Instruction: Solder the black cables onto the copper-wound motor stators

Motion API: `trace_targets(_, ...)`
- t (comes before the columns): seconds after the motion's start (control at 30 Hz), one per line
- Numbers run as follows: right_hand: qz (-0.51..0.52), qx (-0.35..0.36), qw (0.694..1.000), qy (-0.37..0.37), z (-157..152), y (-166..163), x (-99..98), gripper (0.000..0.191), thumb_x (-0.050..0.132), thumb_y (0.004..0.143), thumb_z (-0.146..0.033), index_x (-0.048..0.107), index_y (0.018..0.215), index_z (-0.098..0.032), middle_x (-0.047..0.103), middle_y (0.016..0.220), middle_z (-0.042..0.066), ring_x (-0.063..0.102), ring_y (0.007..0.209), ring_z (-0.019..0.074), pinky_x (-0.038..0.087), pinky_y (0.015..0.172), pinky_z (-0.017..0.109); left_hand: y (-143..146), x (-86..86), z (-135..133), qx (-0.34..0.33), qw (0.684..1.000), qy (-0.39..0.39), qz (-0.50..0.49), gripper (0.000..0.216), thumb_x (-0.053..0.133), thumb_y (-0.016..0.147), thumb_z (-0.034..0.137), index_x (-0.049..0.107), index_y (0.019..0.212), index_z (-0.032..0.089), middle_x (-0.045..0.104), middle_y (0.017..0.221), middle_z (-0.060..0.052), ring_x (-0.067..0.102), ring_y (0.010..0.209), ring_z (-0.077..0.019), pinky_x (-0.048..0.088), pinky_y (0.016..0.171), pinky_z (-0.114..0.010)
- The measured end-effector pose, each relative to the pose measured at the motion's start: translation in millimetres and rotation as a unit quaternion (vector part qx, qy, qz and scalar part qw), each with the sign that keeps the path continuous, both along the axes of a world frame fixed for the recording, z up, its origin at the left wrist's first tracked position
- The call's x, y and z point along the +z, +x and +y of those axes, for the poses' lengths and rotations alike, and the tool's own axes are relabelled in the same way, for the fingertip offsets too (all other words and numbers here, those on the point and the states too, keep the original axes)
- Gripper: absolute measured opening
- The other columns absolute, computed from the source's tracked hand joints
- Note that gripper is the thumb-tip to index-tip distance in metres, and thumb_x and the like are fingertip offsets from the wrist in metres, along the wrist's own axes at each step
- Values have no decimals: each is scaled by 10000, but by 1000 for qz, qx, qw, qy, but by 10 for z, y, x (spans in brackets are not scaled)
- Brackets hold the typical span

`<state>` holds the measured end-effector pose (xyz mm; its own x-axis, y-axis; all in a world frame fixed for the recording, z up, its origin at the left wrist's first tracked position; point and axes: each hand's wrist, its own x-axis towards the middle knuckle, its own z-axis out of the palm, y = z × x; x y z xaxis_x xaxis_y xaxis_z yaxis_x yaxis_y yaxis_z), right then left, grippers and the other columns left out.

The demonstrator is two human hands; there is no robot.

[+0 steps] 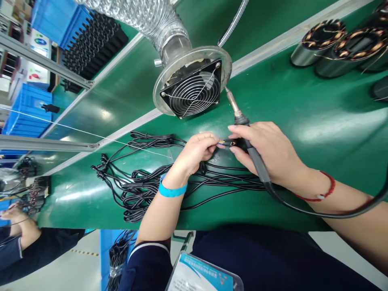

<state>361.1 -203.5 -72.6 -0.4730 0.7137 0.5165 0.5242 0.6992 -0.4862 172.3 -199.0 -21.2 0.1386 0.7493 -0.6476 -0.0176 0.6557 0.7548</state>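
My right hand [269, 149] is closed round a soldering iron [257, 161], its metal tip pointing up and away toward the fan. Between the fingertips of my left hand [198, 149] is the end of a black cable, with thin yellow and blue wires [222, 142] showing. A small black part with a copper-coloured end [233, 143] sits at those wires, close to my right thumb and fingers; whether the right fingers touch it I cannot tell. Bundled black cables [142, 186] lie on the green table [212, 218] under and beside my left forearm.
A round fume hood with a fan grille [194, 97] hangs just beyond my hands, on a silver duct [145, 20]. Wound copper stators [323, 36] stand at the back right. Blue crates [28, 109] are at the left, and another person's hand [15, 214] works there.
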Motion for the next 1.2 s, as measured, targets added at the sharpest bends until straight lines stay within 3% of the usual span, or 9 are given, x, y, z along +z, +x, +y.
trace_targets(0.17, 36, -43, 997, -50, -48, -41, 53, 338, 508, 982, -219, 513, 1303, -327, 726, 928, 4, 694, 868, 271, 544, 857, 501, 43, -60, -54, -85, 996, 39, -8, 156, 661, 808, 179, 651, 660, 131, 577, 612, 18, 345, 487, -36, 220, 462, -182)
trace_targets(0.37, 75, -76, 992, -73, -45, -112, 52, 379, 545, 956, -196, 530, 1318, -307, 734, 1017, 14, 705, 938, 267, 584, 810, 457, 79, -105, -61, -87, 975, 169, 114, 219, 620, 850, 186, 574, 638, 152, 516, 592, 52, 432, 609, -82, 336, 626, -220)
trace_targets(0.63, 117, -82, 987, -73, -9, 67, -11, 440, 565, 970, -231, 506, 1397, -320, 727, 1109, 24, 682, 1093, 281, 583, 905, 475, -710, -50, 135, 116, 865, 287, 393, 145, 594, 834, 174, 645, 699, 160, 605, 696, 23, 536, 723, -125, 373, 720, -245)
trace_targets(0.77, 126, -70, 988, -65, -24, 76, 3, 419, 565, 972, -236, 527, 1381, -321, 735, 1061, 15, 702, 1028, 273, 600, 816, 443, -909, 14, 144, 256, 794, 338, 436, 172, 581, 872, 246, 670, 751, 162, 657, 807, -12, 587, 824, -133, 420, 803, -253)
trace_targets(0.83, 124, -56, 989, -61, -39, 59, 24, 432, 568, 966, -205, 529, 1380, -321, 736, 1053, 17, 707, 1005, 269, 604, 796, 431, -825, 102, 101, 320, 774, 372, 400, 173, 558, 904, 279, 664, 809, 181, 618, 783, 6, 556, 747, -109, 424, 733, -237)
trace_targets(0.9, 127, -38, 990, -54, -52, 43, 46, 459, 571, 958, -167, 524, 1387, -322, 737, 1042, 18, 714, 979, 255, 612, 790, 411, -626, 194, 38, 341, 809, 375, 298, 162, 529, 932, 305, 648, 884, 207, 520, 698, 39, 434, 579, -82, 363, 576, -223)
trace_targets(0.97, 134, -17, 990, -44, -61, 30, 61, 473, 575, 952, -141, 521, 1390, -309, 736, 1026, 20, 721, 958, 238, 621, 798, 384, -368, 244, -30, 312, 878, 332, 144, 172, 478, 956, 327, 611, 945, 220, 455, 662, 53, 308, 490, -73, 256, 467, -227)
trace_targets(1.07, 145, 6, 988, -51, -74, 18, 68, 467, 590, 951, -140, 514, 1388, -287, 734, 1041, 29, 734, 929, 213, 630, 837, 349, -10, 192, -114, 235, 947, 214, -50, 53, 493, 893, 252, 510, 929, 217, 476, 676, 52, 346, 474, -67, 229, 429, -209)
trace_targets(1.2, 170, 33, 981, -92, -99, -8, 54, 465, 596, 958, -170, 485, 1394, -289, 724, 1085, 40, 741, 835, 184, 638, 804, 313, 221, -29, -186, 117, 977, 159, -78, 272, 568, 699, 94, 441, 906, 217, 471, 648, 87, 424, 460, -64, 345, 455, -202)
